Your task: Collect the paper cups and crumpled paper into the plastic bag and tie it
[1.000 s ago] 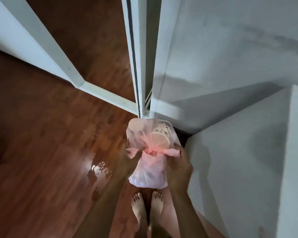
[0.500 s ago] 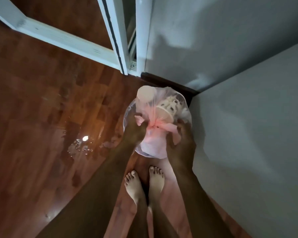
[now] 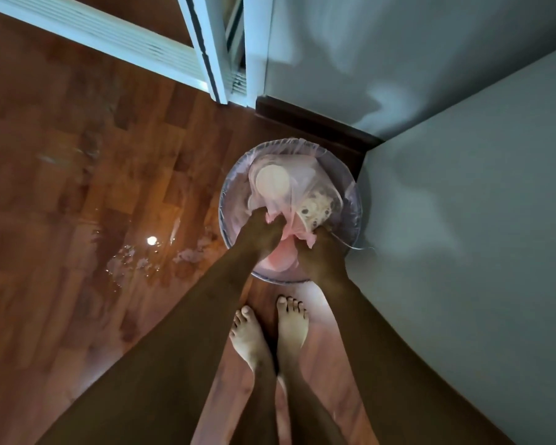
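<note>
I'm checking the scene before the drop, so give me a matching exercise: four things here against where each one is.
Things:
1. pink plastic bag
2. lined round bin
3. bare feet
4. wet patch

Places:
A. on the floor to the left of the bin
B. in the corner by the grey wall
C. inside the bin, gripped by both hands
D. just in front of the bin

Pairs: 1-C, 2-B, 3-D, 4-A

The plastic bag [image 3: 283, 200] was held inside a lined bin [image 3: 350, 200], in the floor corner by the wall [image 3: 463, 220]. The left hand [image 3: 264, 232] and right hand [image 3: 321, 255] were positioned at its knot, the bare feet [image 3: 270, 329] before the bin.
</note>
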The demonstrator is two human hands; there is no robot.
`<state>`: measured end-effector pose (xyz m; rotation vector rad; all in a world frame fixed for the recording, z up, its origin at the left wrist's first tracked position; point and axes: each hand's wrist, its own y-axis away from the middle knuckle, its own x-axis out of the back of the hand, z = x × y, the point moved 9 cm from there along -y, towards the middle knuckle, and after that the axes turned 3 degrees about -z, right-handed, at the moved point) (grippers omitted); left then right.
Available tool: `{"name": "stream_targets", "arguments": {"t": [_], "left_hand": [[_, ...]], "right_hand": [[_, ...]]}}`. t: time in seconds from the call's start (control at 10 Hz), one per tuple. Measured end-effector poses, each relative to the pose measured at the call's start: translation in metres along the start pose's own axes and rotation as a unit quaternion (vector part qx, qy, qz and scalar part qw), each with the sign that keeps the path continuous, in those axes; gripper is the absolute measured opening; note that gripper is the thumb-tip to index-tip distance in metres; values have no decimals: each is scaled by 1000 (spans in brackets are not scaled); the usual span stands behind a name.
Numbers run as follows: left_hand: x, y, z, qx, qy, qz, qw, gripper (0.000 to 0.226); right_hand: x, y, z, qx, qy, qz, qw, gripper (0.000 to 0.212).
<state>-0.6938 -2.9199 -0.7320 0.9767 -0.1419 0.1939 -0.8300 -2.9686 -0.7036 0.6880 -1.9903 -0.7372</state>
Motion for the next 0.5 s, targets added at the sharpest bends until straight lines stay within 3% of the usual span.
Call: {"name": "stream_targets", "arguments": {"t": [0.1, 0.2, 0.3, 0.5], "left_hand": [[4, 6, 4, -1, -13, 12, 1000, 43], [17, 28, 7, 46, -35, 20, 998, 62], [41, 57, 22, 72, -59, 26, 995, 63], [101, 144, 108, 24, -59, 60, 996, 47]], "right_hand": [[2, 2, 1, -43, 24, -36, 998, 50], [11, 20, -4, -78, 46, -60, 994, 51], [26, 48, -27, -82, 53, -87, 991, 51], [101, 116, -110, -41, 8, -71, 997, 50]]}}
